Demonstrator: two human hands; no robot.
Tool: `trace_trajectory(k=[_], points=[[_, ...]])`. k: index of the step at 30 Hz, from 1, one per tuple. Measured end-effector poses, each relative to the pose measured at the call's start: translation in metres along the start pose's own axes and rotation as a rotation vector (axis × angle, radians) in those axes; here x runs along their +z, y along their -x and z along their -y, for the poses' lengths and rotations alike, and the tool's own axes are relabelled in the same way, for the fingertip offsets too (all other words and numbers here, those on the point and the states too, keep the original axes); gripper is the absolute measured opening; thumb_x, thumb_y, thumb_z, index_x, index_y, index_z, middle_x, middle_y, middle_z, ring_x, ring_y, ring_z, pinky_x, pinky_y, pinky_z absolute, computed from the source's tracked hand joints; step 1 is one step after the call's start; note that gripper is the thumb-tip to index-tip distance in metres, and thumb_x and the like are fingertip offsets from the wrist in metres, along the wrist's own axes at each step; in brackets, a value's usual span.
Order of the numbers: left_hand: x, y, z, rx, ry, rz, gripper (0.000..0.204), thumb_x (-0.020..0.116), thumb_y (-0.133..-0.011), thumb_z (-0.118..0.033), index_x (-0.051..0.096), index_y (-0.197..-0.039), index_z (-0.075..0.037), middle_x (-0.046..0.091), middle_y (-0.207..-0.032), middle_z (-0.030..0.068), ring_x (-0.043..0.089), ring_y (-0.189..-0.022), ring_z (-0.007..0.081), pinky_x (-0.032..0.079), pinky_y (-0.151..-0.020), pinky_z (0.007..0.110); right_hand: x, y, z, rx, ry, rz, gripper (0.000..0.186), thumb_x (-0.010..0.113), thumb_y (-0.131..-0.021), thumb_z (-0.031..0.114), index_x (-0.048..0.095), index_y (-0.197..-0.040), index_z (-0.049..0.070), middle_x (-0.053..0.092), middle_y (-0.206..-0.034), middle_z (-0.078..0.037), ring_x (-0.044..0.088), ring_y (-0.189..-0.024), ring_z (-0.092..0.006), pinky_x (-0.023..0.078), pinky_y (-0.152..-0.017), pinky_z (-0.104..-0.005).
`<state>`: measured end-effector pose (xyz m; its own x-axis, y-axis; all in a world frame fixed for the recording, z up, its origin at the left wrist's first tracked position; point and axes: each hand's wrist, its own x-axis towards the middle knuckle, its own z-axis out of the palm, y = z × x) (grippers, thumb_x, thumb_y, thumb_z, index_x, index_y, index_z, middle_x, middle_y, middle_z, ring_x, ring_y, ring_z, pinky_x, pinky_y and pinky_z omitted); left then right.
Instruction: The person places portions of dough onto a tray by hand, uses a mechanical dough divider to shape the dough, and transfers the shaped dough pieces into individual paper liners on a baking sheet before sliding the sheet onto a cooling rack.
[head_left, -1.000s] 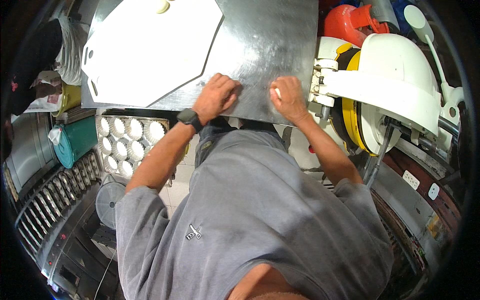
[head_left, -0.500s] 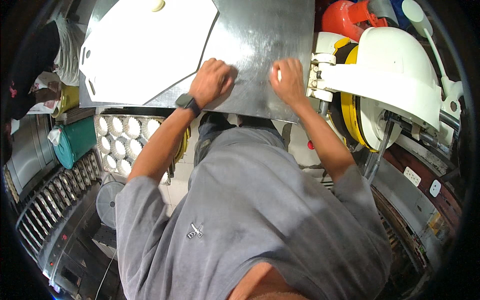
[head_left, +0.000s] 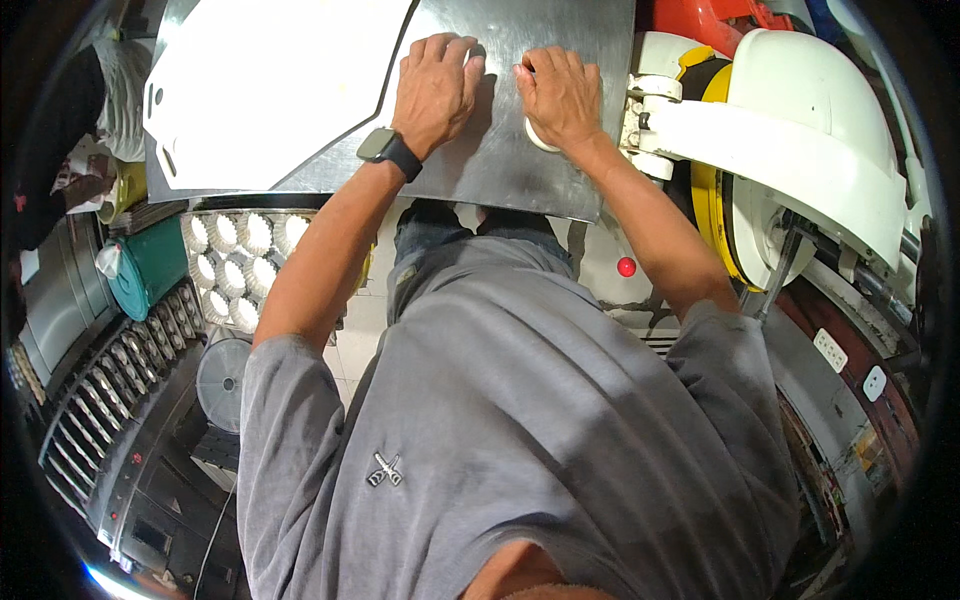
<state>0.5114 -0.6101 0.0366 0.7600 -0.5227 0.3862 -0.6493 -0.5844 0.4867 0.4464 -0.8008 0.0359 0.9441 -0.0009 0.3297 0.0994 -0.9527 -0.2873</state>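
My left hand rests on the steel worktop, beside a white many-sided board. Its fingers curl over, and what is under them is largely hidden. My right hand is cupped on the steel to the right, curled over a pale piece, perhaps dough, whose rounded edge shows below the palm. A dark watch is on my left wrist.
A white machine with a yellow band stands at the right, a red object behind it. Left and below are fluted tins, a teal lidded bin, metal racks and a round grey lid. A red knob shows near my right forearm.
Both hands have moved forward, away from my body, across the steel top and remain curled. More of the pale piece shows below my right palm. The view has shifted slightly.
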Motion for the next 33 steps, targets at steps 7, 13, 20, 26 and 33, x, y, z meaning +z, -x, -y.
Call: trace_trajectory(k=[7,13,20,26,33], points=[[0.006,-0.006,-0.009,0.041,-0.177,0.089,0.040,0.056,-0.094,-0.037,0.058,-0.121,-0.008,0.055,-0.127,0.0129,0.050,-0.115,0.0318,0.037,-0.099,0.046,0.012,0.004,-0.003,-0.026,-0.130,-0.062,0.020,0.062,-0.092,0.033,0.063,-0.091,0.013,0.062,-0.089,-0.006,0.058,-0.088,-0.0280,0.040,-0.079,-0.0456],[-0.002,-0.001,-0.004,-0.073,-0.166,0.142,0.053,0.045,-0.099,-0.050,0.059,-0.124,-0.006,0.052,-0.132,0.0148,0.049,-0.118,0.0318,0.037,-0.102,0.049,-0.053,-0.007,-0.005,0.138,-0.474,0.538,0.033,0.069,-0.085,0.023,0.067,-0.109,0.001,0.065,-0.096,-0.015,0.059,-0.092,-0.0322,0.047,-0.089,-0.0415],[-0.057,0.029,-0.014,-0.247,0.104,0.438,0.038,0.084,-0.069,-0.027,0.067,-0.095,-0.005,0.064,-0.095,0.0200,0.060,-0.096,0.0380,0.051,-0.082,0.047,-0.083,-0.003,-0.009,0.234,-0.513,0.771,0.029,0.077,-0.073,0.008,0.061,-0.096,0.001,0.062,-0.093,-0.010,0.058,-0.084,-0.0228,0.048,-0.081,-0.0329],[-0.084,0.032,0.005,-0.331,0.398,0.626,0.036,0.082,-0.073,-0.015,0.065,-0.103,-0.004,0.066,-0.101,0.0136,0.064,-0.099,0.0307,0.052,-0.084,0.040,-0.067,-0.004,-0.014,0.617,-1.032,0.849,0.033,0.073,-0.082,0.003,0.054,-0.109,0.005,0.061,-0.096,-0.005,0.060,-0.084,-0.0116,0.049,-0.077,-0.0264],[-0.127,0.011,0.087,-0.994,1.391,0.100,0.033,0.069,-0.093,-0.030,0.063,-0.110,-0.003,0.066,-0.100,0.0053,0.065,-0.091,0.0157,0.053,-0.078,0.030,-0.007,-0.116,0.034,0.790,-1.434,0.574,0.029,0.069,-0.091,0.017,0.061,-0.112,-0.001,0.061,-0.094,-0.008,0.063,-0.079,-0.0168,0.051,-0.070,-0.0331]])
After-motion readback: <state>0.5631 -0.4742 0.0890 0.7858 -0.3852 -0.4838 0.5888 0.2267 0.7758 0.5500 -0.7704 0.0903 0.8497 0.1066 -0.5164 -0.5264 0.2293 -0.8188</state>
